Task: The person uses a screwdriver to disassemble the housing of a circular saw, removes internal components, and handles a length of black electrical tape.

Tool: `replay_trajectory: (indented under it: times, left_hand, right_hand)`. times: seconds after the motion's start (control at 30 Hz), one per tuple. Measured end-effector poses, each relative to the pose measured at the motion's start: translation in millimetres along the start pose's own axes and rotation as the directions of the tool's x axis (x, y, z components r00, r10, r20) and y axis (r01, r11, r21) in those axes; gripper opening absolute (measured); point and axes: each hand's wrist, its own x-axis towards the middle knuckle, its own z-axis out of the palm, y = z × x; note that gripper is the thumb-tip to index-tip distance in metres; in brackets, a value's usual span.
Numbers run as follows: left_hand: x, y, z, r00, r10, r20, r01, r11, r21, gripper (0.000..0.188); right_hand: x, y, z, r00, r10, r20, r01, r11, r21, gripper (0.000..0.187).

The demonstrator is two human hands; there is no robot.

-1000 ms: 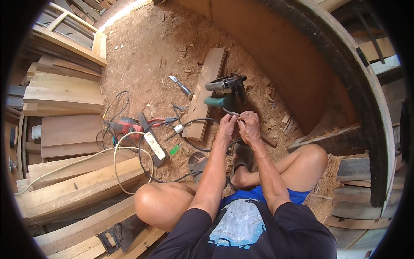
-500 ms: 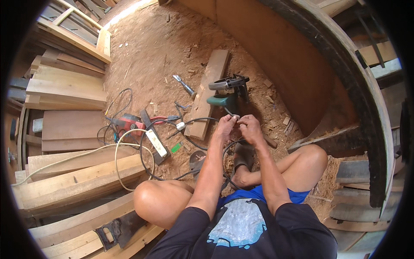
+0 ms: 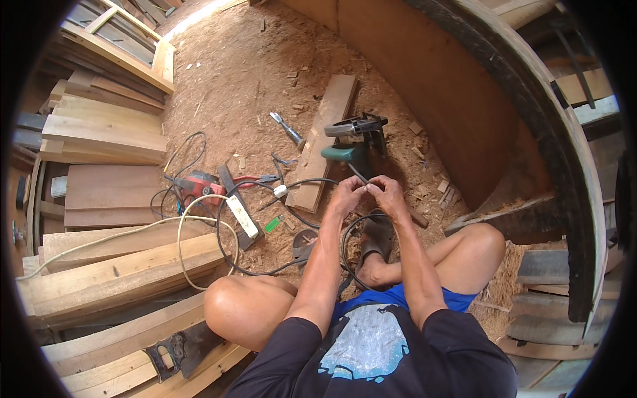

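Observation:
My left hand [image 3: 346, 196] and my right hand [image 3: 388, 194] meet in front of me, fingers pinched together on a dark power cord [image 3: 358, 175]. The cord runs up to a green-bodied power tool [image 3: 345, 154] with a dark rounded metal guard, which looks like a circular saw. It lies just beyond my fingers, beside a wooden plank [image 3: 324, 142]. My fingertips hide the gripped stretch of cord. More black cable [image 3: 343, 245] loops below my hands, near my feet.
On the left lie a white power strip [image 3: 241, 216], a red power tool [image 3: 199, 183], red-handled pliers [image 3: 265, 178] and a small green item [image 3: 273, 223]. A chisel-like tool [image 3: 287, 130] lies farther off. Stacked boards [image 3: 106, 129] line the left; a large curved wooden panel [image 3: 431, 86] rises right.
My fingertips have shifted slightly along the cord, and the right hand has turned a little inward. The whole scene has moved slightly in the picture.

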Motion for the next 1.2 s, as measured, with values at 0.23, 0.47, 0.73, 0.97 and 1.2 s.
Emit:
replay_trajectory:
  times: [0.23,0.47,0.73,0.97,1.2]
  left_hand:
    - [-3.4,0.0,8.4,0.963,0.163,-0.216,-0.082,0.936,0.341,0.014]
    - [-10.9,20.9,11.8,0.957,0.005,-0.289,0.084,0.951,0.297,0.009]
    - [0.7,18.9,0.2,0.972,-0.182,-0.148,0.139,0.956,-0.259,0.005]
    - [2.6,-7.2,9.4,0.957,-0.143,-0.254,0.008,0.884,-0.467,0.011]
    - [-5.3,-4.8,-3.1,0.984,-0.147,-0.101,0.062,0.812,-0.580,0.008]
  right_hand:
    - [-0.8,-4.7,11.4,0.999,0.039,-0.036,-0.044,0.989,-0.138,0.021]
    - [5.0,2.8,9.5,0.999,0.046,-0.025,-0.050,0.984,-0.172,0.019]
    - [9.4,16.0,13.2,0.941,0.331,0.073,-0.333,0.863,0.379,0.019]
    - [0.8,6.4,34.8,0.916,0.390,0.091,-0.396,0.847,0.354,0.020]
    - [3.2,29.0,24.6,0.960,0.249,0.127,-0.279,0.840,0.464,0.019]
